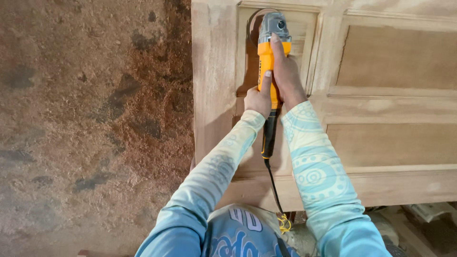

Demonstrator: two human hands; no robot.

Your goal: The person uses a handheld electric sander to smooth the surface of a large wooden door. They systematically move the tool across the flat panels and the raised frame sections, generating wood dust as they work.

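Basically, I've got both hands on the yellow angle grinder (267,62), long axis running straight away from me up the wooden door (381,114). Right hand (287,76) sits further forward, fingers wrapped round the body near the grey head (274,24); left hand (259,97) is behind it, closed on the body, index finger laid along the side. Disc sits in the recessed panel (247,71), mostly hidden under the head. Black cord (273,183) runs back between my sleeves; plug end out of view.
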